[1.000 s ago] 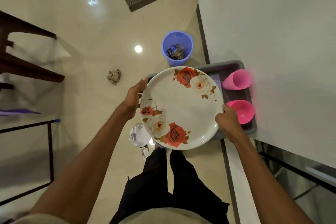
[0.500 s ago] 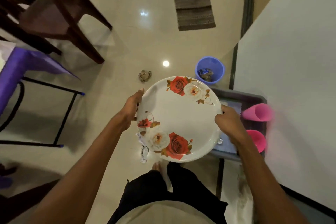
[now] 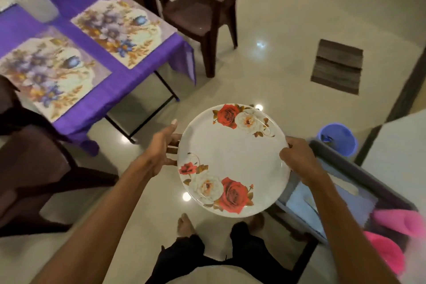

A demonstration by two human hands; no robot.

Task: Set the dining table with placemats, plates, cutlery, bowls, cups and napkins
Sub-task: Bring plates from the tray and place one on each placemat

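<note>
A white plate point(image 3: 232, 159) printed with red and white roses is held level in front of me, above the floor. My left hand point(image 3: 164, 145) grips its left rim, fingers under the plate and thumb out along the edge. My right hand point(image 3: 297, 157) pinches the right rim. The dining table point(image 3: 129, 80) with a purple cloth stands at the upper left. Two floral placemats point(image 3: 48, 74) point(image 3: 119, 27) lie on its near side. A grey tray point(image 3: 359, 180) at the lower right holds two pink cups point(image 3: 401, 223) point(image 3: 387, 253) and pale cloths.
Dark brown plastic chairs stand by the table: one point(image 3: 202, 11) past its far corner, one point(image 3: 34, 168) at the left edge. A blue bucket point(image 3: 338, 138) sits on the floor by the tray. A dark mat point(image 3: 336, 64) lies on the glossy tile floor. My bare feet show below the plate.
The view has swung left, from the tray and wall toward the dining table, whose placemats now show. The plate stays held in both hands.
</note>
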